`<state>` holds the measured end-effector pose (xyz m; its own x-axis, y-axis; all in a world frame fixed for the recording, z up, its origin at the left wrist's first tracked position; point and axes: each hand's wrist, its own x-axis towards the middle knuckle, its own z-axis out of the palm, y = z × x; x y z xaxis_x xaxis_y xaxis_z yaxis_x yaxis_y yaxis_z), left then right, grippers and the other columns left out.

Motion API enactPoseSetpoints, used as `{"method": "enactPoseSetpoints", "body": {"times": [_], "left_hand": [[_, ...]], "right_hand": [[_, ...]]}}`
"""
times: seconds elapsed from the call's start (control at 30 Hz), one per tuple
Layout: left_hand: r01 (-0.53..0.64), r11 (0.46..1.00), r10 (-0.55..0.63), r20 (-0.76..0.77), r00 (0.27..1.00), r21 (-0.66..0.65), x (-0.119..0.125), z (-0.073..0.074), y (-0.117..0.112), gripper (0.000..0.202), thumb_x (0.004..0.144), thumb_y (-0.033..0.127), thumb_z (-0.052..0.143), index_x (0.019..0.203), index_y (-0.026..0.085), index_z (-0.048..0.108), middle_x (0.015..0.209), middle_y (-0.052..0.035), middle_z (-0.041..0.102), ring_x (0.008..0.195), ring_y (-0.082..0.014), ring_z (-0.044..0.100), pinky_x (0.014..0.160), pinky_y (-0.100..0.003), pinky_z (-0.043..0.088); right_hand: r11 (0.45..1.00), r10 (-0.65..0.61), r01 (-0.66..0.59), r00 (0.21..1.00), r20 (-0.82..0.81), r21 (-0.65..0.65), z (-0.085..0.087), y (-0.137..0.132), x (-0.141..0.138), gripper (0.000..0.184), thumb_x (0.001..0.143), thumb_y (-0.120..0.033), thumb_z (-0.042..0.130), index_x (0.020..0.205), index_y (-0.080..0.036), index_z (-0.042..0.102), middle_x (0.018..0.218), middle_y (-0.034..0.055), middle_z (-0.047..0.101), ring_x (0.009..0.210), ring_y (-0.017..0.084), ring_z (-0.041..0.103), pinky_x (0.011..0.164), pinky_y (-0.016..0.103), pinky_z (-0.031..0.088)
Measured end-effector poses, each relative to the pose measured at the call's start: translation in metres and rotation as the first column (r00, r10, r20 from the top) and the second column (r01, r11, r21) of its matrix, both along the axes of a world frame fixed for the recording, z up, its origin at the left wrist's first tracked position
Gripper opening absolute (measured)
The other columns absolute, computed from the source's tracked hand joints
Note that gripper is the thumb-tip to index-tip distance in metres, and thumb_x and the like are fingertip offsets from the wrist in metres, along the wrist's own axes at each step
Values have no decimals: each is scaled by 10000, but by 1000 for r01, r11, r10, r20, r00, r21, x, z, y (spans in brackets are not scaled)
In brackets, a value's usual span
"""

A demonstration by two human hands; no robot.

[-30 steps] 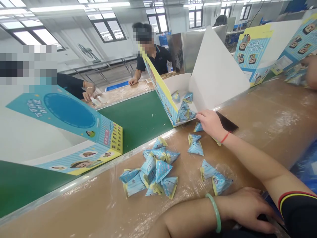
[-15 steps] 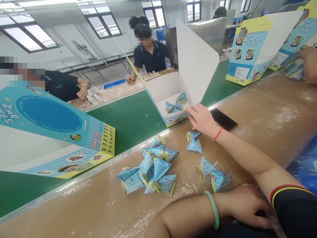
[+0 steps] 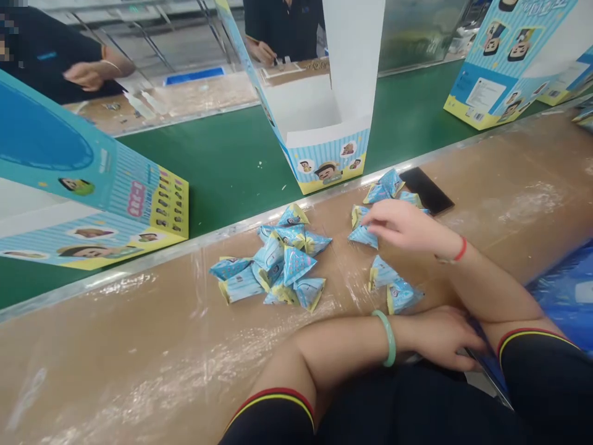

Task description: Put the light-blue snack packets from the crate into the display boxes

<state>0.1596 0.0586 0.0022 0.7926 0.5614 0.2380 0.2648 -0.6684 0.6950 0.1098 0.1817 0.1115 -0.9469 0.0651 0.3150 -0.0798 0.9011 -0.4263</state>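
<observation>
Where visible beside right hand [image 3: 403, 225]: blue packet [image 3: 362, 237], pointing leftward, long axis roughly crosswise; pyramidal, striped; cannot tell grip of fingers [image 3: 377, 213].

Before you are light-blue, yellow-edged packets [image 3: 299, 264] mid-frame, a blue-striped carton [image 3: 336, 162] with a yellow base at top centre, a green belt [image 3: 227, 164], a brown tabletop [image 3: 115, 346], your red cord [image 3: 461, 248], pale-green bangle [image 3: 390, 340], and dark sleeves [image 3: 546, 377] trimmed red and yellow.

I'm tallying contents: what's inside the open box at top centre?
Only white inner walls show inside the box. Its front panel hides the bottom, so whatever may lie there cannot be seen.
</observation>
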Motion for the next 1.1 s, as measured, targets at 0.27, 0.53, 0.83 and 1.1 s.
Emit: {"method": "enactPoseSetpoints", "body": {"times": [0.27, 0.53, 0.83, 1.1], "left_hand": [[1, 1000, -1, 8, 1000, 2, 2, -1, 0, 384, 951, 383, 586, 1197, 109, 697, 1142, -90, 748, 1081, -237, 648, 1043, -360, 448], [-17, 999, 16, 24, 1000, 29, 5, -7, 0, 420, 967, 419, 563, 1189, 94, 710, 1252, -101, 715, 1205, -238, 615, 1090, -311, 430], [-98, 989, 99, -9, 995, 107, 8, -9, -1, 429, 904, 447, 651, 1167, 115, 713, 1345, -126, 655, 1351, -277, 519, 1175, -331, 366], [-8, 995, 7, 16, 1000, 97, 8, -11, 3, 404, 932, 424, 589, 1144, 109, 728, 1186, -107, 735, 1170, -252, 628, 1073, -329, 453]], "right_hand": [[984, 178, -179, 983, 53, 10, 6, -28, -31, 137, 964, -209, 560, 940, -164, 687, 873, 68, 681, 836, 191, 590, 775, 306, 418], [927, 148, -238, 942, 301, 289, -19, -49, -112, 144, 889, -280, 692, 860, -141, 718, 868, 104, 705, 837, 225, 586, 718, 321, 343], [899, 91, -168, 975, -204, -405, 54, -20, -46, 290, 923, -405, 671, 731, -187, 664, 656, -16, 595, 600, 116, 493, 592, 274, 366], [871, -160, 82, 980, -122, -484, 55, -22, -18, 406, 850, -565, 724, 637, -236, 617, 613, -6, 561, 581, 136, 454, 529, 303, 357]]}}
